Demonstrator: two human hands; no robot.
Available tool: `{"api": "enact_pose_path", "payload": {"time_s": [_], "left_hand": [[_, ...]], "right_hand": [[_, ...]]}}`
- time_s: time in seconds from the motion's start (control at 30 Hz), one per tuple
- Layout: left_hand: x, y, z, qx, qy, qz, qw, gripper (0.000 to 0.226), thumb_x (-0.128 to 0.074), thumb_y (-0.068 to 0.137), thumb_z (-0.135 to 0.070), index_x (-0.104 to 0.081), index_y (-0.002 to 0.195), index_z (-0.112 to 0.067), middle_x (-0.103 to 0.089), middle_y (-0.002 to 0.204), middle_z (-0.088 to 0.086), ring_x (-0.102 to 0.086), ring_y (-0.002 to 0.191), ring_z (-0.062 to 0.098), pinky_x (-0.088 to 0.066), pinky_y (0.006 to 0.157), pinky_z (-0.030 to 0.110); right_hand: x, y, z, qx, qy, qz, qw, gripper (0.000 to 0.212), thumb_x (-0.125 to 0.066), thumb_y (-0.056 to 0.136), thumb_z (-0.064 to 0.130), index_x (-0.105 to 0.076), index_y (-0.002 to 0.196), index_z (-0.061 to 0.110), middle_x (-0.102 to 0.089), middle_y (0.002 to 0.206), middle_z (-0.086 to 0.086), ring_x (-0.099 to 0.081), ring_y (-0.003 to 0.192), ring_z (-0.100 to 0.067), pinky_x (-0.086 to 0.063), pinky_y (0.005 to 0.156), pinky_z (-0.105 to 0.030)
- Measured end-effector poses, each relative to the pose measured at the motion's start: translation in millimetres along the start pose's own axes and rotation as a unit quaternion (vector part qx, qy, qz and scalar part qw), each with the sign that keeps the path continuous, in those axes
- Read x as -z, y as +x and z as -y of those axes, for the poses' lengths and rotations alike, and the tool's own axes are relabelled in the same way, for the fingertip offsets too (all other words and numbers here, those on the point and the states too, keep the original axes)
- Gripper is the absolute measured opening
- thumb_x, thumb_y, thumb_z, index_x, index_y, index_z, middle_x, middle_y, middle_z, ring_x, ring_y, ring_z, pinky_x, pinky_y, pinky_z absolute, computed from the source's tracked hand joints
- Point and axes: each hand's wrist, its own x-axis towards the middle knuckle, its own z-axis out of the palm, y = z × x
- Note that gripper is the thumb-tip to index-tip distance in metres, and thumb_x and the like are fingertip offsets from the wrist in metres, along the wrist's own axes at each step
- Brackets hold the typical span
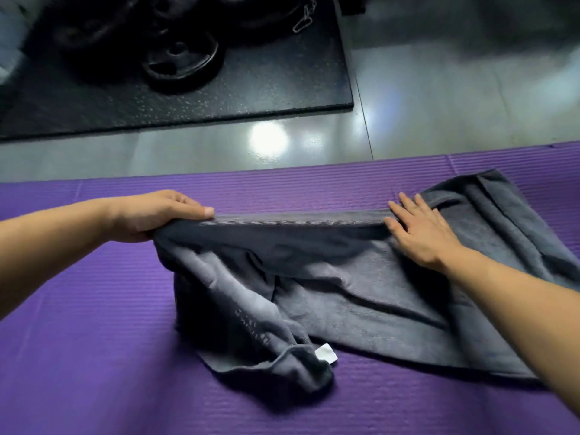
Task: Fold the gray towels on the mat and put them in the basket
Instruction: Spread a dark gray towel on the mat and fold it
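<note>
A gray towel (345, 287) lies rumpled across the purple mat (94, 356). My left hand (157, 215) grips the towel's far hem at its left end and lifts it off the mat, so the hem runs taut toward the right. My right hand (420, 230) lies flat with straight fingers on the towel, pressing the hem's right part down. A white tag (326, 353) shows at the towel's near corner, which is bunched up. No basket is in view.
Beyond the mat is a shiny grey tiled floor (439, 105). A black rubber mat (219, 89) at the far left carries black weight plates (179, 61) and a chain (304, 17).
</note>
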Motion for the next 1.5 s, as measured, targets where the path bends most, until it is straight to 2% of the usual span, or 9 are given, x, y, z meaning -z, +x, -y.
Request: {"api": "enact_pose_path", "payload": {"time_s": [0.13,0.3,0.4,0.6,0.77,0.9,1.1,1.33,1.5], "left_hand": [[17,-29,32,-0.023,-0.006,-0.001,1.000,0.039,-0.086,0.066,-0.045,-0.071,0.081,-0.013,-0.062,0.077,0.008,-0.057,0.064,0.015,-0.047,0.054,0.025],[7,-32,43,-0.106,-0.018,-0.027,0.994,0.042,-0.088,0.075,-0.038,-0.073,0.097,-0.006,-0.070,0.088,0.008,-0.061,0.077,0.020,-0.048,0.063,0.028],[5,-45,40,-0.140,-0.012,-0.011,0.990,0.012,-0.069,0.093,-0.010,-0.073,0.103,-0.005,-0.072,0.088,0.003,-0.062,0.074,0.011,-0.048,0.063,0.019],[18,-59,62,-0.143,-0.033,0.019,0.989,0.028,-0.082,0.082,-0.021,-0.072,0.105,-0.011,-0.071,0.087,0.002,-0.062,0.079,0.013,-0.048,0.074,0.027],[52,-65,107,-0.070,-0.006,0.050,0.996,0.016,-0.081,0.085,-0.023,-0.075,0.089,-0.008,-0.072,0.091,0.010,-0.066,0.087,0.020,-0.052,0.086,0.036],[70,-61,136,-0.065,-0.164,-0.050,0.983,0.004,-0.072,0.070,-0.015,-0.074,0.073,-0.017,-0.060,0.072,0.007,-0.054,0.066,0.015,-0.043,0.065,0.025],[78,-58,155,-0.114,-0.289,-0.082,0.947,0.038,-0.078,0.080,-0.006,-0.069,0.115,0.004,-0.071,0.100,0.018,-0.068,0.083,0.022,-0.058,0.070,0.027],[80,-63,167,-0.156,-0.395,-0.098,0.900,0.042,-0.062,0.096,-0.029,-0.067,0.123,0.003,-0.071,0.118,0.022,-0.070,0.104,0.029,-0.058,0.088,0.034],[68,-59,183,-0.166,-0.434,-0.089,0.881,0.050,-0.069,0.085,-0.022,-0.064,0.131,-0.002,-0.069,0.126,0.020,-0.066,0.116,0.030,-0.054,0.100,0.040]], "right_hand": [[31,-3,44,-0.056,-0.029,0.048,0.997,0.076,-0.023,0.097,0.069,-0.034,0.155,0.023,-0.023,0.166,-0.003,-0.016,0.154,-0.026,-0.020,0.122,-0.052],[59,-37,189,0.154,0.087,0.003,0.984,0.046,-0.056,0.098,0.045,-0.059,0.136,0.019,-0.061,0.137,0.004,-0.055,0.128,-0.015,-0.041,0.105,-0.028],[63,-61,267,0.222,0.178,0.061,0.957,0.039,-0.065,0.095,0.042,-0.065,0.128,0.023,-0.066,0.124,0.012,-0.060,0.115,-0.002,-0.043,0.100,-0.019],[61,-61,314,0.238,0.186,0.073,0.950,0.013,-0.075,0.089,0.028,-0.069,0.079,0.026,-0.061,0.062,0.010,-0.050,0.053,0.003,-0.039,0.054,-0.015],[69,-27,306,0.162,0.182,-0.006,0.970,0.015,-0.071,0.093,0.025,-0.068,0.079,0.020,-0.063,0.070,0.006,-0.056,0.065,-0.008,-0.049,0.068,-0.026],[52,-2,311,0.084,0.131,-0.017,0.988,0.013,-0.068,0.095,0.025,-0.070,0.090,0.014,-0.066,0.079,0.001,-0.059,0.078,-0.018,-0.043,0.065,-0.027],[25,-20,406,0.243,0.126,0.048,0.961,0.049,-0.071,0.091,0.031,-0.059,0.137,0.020,-0.059,0.141,0.004,-0.050,0.133,-0.010,-0.032,0.106,-0.018],[-6,-19,471,0.283,0.254,0.118,0.917,0.020,-0.078,0.087,0.028,-0.071,0.101,0.015,-0.068,0.080,0.009,-0.058,0.070,0.000,-0.044,0.065,-0.017],[-7,-3,483,0.250,0.221,0.055,0.941,0.015,-0.074,0.090,0.023,-0.066,0.081,0.013,-0.056,0.065,0.006,-0.046,0.057,-0.005,-0.039,0.058,-0.023]]}}
